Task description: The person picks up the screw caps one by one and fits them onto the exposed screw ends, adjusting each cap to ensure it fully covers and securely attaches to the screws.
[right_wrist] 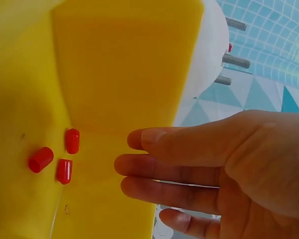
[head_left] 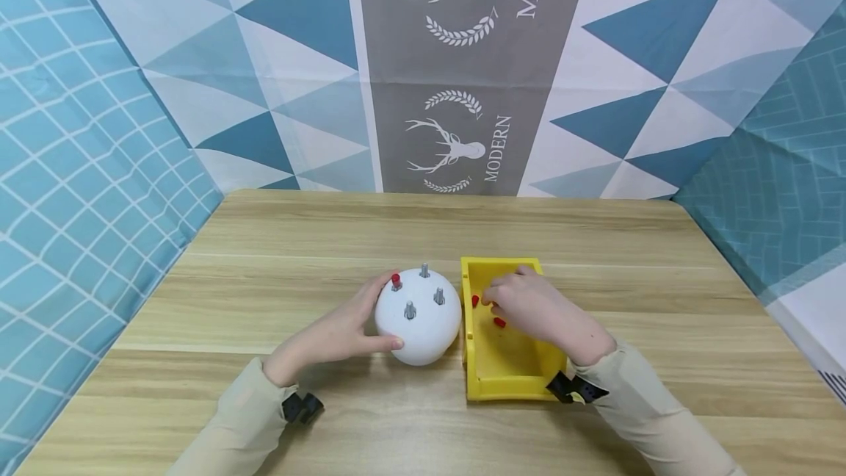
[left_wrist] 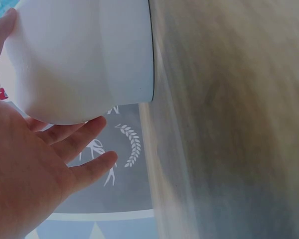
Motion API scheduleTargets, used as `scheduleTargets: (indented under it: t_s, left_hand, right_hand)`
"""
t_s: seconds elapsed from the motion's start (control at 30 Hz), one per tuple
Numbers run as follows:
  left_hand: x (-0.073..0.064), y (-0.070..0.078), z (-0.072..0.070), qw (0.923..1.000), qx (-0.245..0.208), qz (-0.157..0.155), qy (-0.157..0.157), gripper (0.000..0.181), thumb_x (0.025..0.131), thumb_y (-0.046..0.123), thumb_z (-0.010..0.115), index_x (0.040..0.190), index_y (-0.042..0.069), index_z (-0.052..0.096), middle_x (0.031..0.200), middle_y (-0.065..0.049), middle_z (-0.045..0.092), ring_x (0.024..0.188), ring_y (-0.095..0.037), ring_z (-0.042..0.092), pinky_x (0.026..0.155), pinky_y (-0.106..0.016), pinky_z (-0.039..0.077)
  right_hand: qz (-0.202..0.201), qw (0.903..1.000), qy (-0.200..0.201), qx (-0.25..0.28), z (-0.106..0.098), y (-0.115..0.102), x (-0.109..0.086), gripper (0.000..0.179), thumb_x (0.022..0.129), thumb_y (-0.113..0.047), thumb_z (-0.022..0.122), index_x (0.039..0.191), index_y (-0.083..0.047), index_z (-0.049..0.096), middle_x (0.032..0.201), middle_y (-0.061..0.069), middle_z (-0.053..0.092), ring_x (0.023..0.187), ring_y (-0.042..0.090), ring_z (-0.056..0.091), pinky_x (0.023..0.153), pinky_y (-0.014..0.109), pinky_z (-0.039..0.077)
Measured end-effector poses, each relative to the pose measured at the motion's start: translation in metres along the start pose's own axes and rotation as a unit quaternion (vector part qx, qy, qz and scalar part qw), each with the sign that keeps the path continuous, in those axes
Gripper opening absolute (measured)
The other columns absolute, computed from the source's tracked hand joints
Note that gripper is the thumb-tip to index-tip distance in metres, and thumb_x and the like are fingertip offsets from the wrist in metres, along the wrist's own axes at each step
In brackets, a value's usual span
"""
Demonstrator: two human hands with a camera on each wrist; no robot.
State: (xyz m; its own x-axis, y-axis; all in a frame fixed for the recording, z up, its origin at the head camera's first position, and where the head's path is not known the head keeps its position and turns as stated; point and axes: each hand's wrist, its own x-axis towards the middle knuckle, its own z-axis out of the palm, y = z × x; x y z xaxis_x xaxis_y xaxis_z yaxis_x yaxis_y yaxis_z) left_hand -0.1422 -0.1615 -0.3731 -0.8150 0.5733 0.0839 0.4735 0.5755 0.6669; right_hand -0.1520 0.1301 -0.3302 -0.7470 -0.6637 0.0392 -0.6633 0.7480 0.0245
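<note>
My left hand (head_left: 346, 327) grips the side of a white rounded body (head_left: 423, 340), thumb at its front and fingers behind. Threaded metal studs (head_left: 439, 297) stand up from its top. A red cap (head_left: 396, 280) covers the stud at the far left; the other three are bare. My right hand (head_left: 532, 305) reaches into a yellow bin (head_left: 471, 384) just right of the white body. In the right wrist view, its fingers are fairly straight, with nothing seen between them. Three loose red caps, one of them a red cap (right_wrist: 73, 141), lie in the bin near the fingertips.
Both things stand on a wooden table (head_left: 317, 241). A patterned cloth (head_left: 456, 65) hangs behind it, and blue tiled sheets (head_left: 86, 138) flank the sides. The yellow bin's raised walls surround the right hand. Black straps (head_left: 302, 408) are on the wrists.
</note>
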Motion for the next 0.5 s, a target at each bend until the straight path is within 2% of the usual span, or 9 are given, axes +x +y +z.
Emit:
scheduleTargets:
  t_s: [0.27, 0.5]
  left_hand:
    - [-0.0003, 0.0005, -0.0001, 1.0, 0.005, -0.002, 0.001, 0.098, 0.072, 0.057, 0.066, 0.145, 0.019, 0.013, 0.145, -0.008, 0.025, 0.129, -0.024, 0.033, 0.101, -0.047, 0.033]
    - [-0.0008, 0.0018, -0.0005, 1.0, 0.005, -0.007, 0.0, 0.098, 0.073, 0.057, 0.066, 0.145, 0.019, 0.012, 0.145, -0.009, 0.025, 0.129, -0.026, 0.033, 0.101, -0.049, 0.033]
  right_hand:
    - [-0.008, 0.9995, -0.029, -0.005, -0.0007, 0.0007, -0.0044, 0.015, 0.078, -0.015, 0.071, 0.093, -0.014, 0.071, 0.091, 0.0, 0.068, 0.083, 0.017, 0.061, 0.08, 0.04, 0.043]
    - [-0.013, 0.9987, -0.048, -0.009, -0.0007, 0.0006, -0.0079, 0.01, 0.079, -0.019, 0.07, 0.089, -0.016, 0.071, 0.079, -0.005, 0.064, 0.07, 0.011, 0.052, 0.069, 0.032, 0.036]
